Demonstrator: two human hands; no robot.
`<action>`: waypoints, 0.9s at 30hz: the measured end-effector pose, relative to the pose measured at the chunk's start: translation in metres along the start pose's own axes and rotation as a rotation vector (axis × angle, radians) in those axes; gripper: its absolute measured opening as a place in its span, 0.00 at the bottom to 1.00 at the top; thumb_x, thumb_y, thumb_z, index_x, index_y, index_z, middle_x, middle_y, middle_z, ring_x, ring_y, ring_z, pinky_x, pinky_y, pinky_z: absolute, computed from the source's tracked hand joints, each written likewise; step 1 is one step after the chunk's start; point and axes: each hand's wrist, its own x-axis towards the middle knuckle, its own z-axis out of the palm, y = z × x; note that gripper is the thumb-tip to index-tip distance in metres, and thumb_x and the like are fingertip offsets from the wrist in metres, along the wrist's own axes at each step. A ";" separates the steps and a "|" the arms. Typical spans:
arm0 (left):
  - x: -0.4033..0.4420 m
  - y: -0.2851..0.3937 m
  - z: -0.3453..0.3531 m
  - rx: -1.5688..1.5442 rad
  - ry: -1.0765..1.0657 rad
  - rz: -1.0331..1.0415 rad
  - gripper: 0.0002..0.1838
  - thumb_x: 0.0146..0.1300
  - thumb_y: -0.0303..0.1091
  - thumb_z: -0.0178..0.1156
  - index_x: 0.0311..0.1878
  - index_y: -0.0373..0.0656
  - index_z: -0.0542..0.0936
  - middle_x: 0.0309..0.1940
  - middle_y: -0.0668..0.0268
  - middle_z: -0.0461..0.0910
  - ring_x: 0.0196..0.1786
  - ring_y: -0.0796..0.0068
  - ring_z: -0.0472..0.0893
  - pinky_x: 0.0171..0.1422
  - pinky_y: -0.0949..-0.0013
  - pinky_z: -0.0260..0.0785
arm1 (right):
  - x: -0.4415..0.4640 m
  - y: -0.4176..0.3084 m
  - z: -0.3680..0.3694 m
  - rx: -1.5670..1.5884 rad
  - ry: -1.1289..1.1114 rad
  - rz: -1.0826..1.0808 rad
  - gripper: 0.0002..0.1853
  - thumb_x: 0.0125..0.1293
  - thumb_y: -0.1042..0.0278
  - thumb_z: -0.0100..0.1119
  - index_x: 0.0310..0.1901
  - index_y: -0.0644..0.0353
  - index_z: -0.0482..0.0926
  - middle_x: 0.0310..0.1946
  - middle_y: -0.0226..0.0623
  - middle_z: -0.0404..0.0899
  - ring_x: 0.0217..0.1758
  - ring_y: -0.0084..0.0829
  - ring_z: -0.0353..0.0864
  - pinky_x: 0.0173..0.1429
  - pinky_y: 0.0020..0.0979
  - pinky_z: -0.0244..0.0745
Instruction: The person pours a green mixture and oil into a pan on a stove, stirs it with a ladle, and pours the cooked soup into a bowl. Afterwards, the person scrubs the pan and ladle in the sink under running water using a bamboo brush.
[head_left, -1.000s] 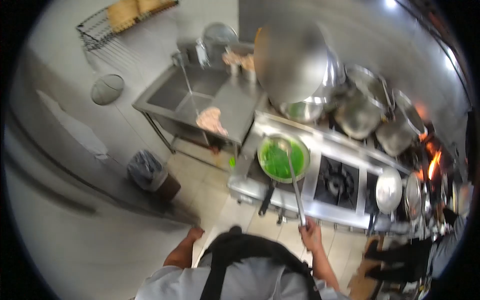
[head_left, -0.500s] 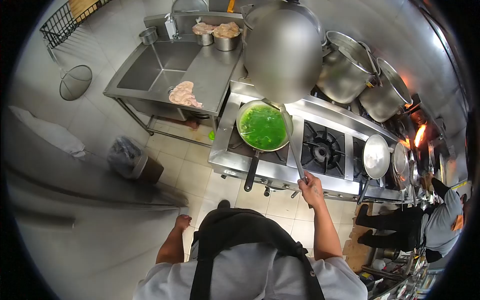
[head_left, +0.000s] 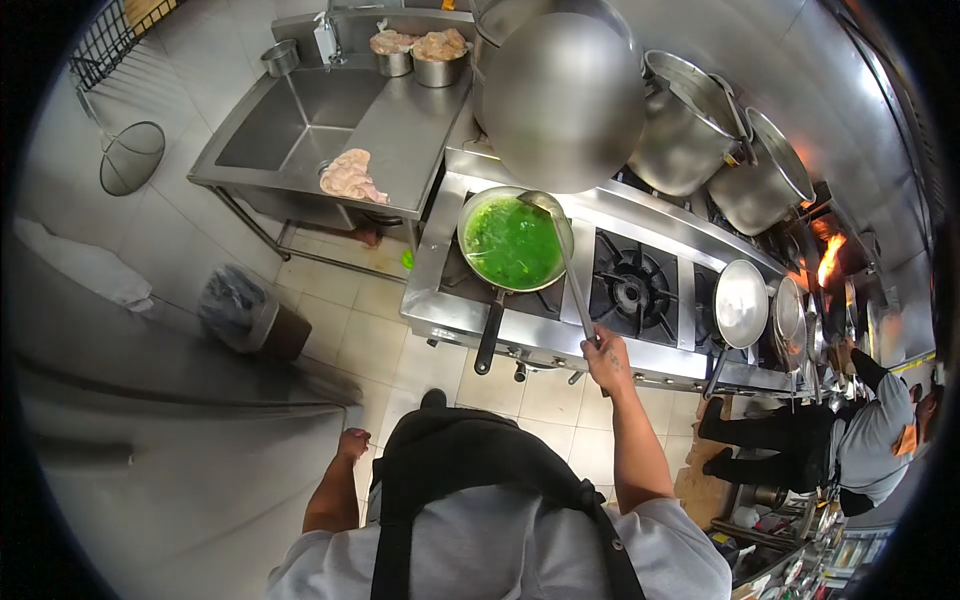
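Observation:
My right hand point(head_left: 606, 360) is closed around the handle end of a long metal ladle point(head_left: 574, 280). The ladle's bowl lies at the far right rim of a frying pan point(head_left: 468, 268). Bright green, wet-looking food point(head_left: 513, 243) fills the pan, its kind unclear. The pan sits on the stove's left burner, its black handle point(head_left: 490, 335) jutting over the front edge. Down at my left side, my left hand point(head_left: 353, 443) hangs with its fingers curled in, nothing visible in them, near a large grey metal surface.
Large pots point(head_left: 685, 125) line the back of the stove point(head_left: 450, 200). Right of the bare burner point(head_left: 632, 290) is another pan point(head_left: 741, 305). At left, raw meat point(head_left: 352, 176) lies beside the sink point(head_left: 290, 120); a bin point(head_left: 270, 325) stands below. A co-worker point(head_left: 870, 440) works near flames point(head_left: 829, 260).
The view has shifted slightly, so the whole scene sits a little further left and up. The ladle's bowl has turned and shows more clearly at the pan's far rim. My left hand still hangs down.

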 end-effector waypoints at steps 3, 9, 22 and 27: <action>-0.002 0.003 0.004 -0.087 0.007 -0.086 0.05 0.53 0.32 0.61 0.27 0.41 0.76 0.17 0.68 0.74 0.19 0.75 0.74 0.24 0.68 0.67 | -0.028 -0.011 0.003 0.052 0.013 0.063 0.15 0.58 0.67 0.58 0.43 0.69 0.77 0.22 0.47 0.76 0.24 0.36 0.76 0.34 0.36 0.71; 0.014 -0.022 0.001 -0.102 -0.135 -0.092 0.10 0.55 0.32 0.59 0.20 0.41 0.74 0.16 0.65 0.73 0.19 0.73 0.73 0.25 0.65 0.66 | -0.089 -0.019 0.009 -0.013 0.077 0.079 0.22 0.58 0.66 0.59 0.53 0.69 0.76 0.23 0.48 0.78 0.27 0.40 0.81 0.36 0.36 0.74; 0.012 0.053 -0.010 0.237 -0.006 0.138 0.09 0.57 0.36 0.56 0.26 0.42 0.79 0.22 0.61 0.80 0.24 0.61 0.79 0.35 0.59 0.70 | -0.051 -0.010 0.010 -0.586 -0.059 -0.279 0.25 0.60 0.65 0.56 0.61 0.60 0.70 0.30 0.50 0.81 0.30 0.49 0.81 0.38 0.46 0.77; 0.027 0.032 -0.014 0.214 -0.044 0.157 0.08 0.56 0.34 0.60 0.31 0.38 0.79 0.21 0.63 0.79 0.23 0.70 0.78 0.31 0.66 0.70 | -0.047 -0.009 -0.010 -0.759 -0.106 -0.301 0.23 0.64 0.67 0.50 0.62 0.60 0.69 0.32 0.49 0.81 0.30 0.47 0.82 0.37 0.43 0.77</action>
